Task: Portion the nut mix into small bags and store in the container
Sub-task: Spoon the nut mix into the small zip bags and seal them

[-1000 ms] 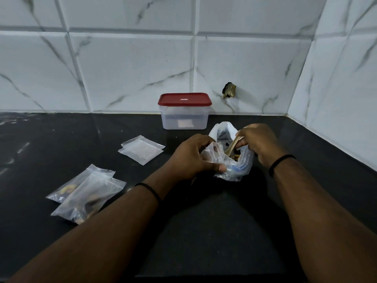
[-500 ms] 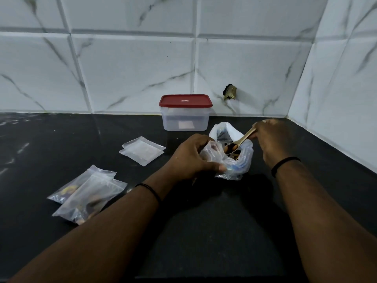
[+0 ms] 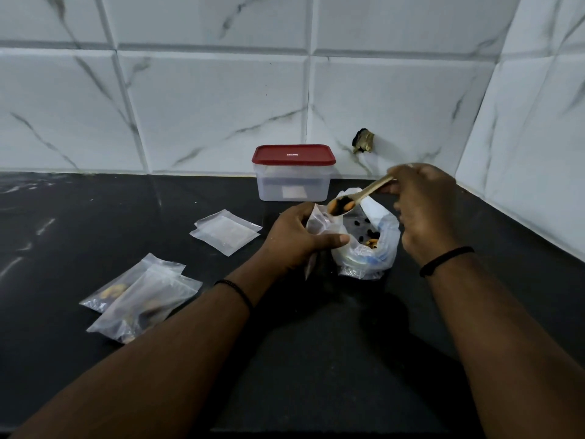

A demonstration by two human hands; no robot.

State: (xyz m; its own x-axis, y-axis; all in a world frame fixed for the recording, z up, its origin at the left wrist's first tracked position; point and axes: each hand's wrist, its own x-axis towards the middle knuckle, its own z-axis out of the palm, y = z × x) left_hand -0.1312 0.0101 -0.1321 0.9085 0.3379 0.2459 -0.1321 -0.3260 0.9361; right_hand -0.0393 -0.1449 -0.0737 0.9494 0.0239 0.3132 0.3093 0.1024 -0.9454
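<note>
The left hand (image 3: 297,239) pinches a small bag (image 3: 321,221) open just left of the nut mix bag (image 3: 370,245), mid-worktop. The right hand (image 3: 421,204) grips a loaded spoon (image 3: 354,198) over that mouth: keep it level, then tip slowly inside. The lidded container (image 3: 292,174) waits behind.

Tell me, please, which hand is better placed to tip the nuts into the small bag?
Right. The right hand already holds the spoon, loaded with nuts, at the mouth of the small bag. The left hand grips that bag and looks needed to hold it open.
</note>
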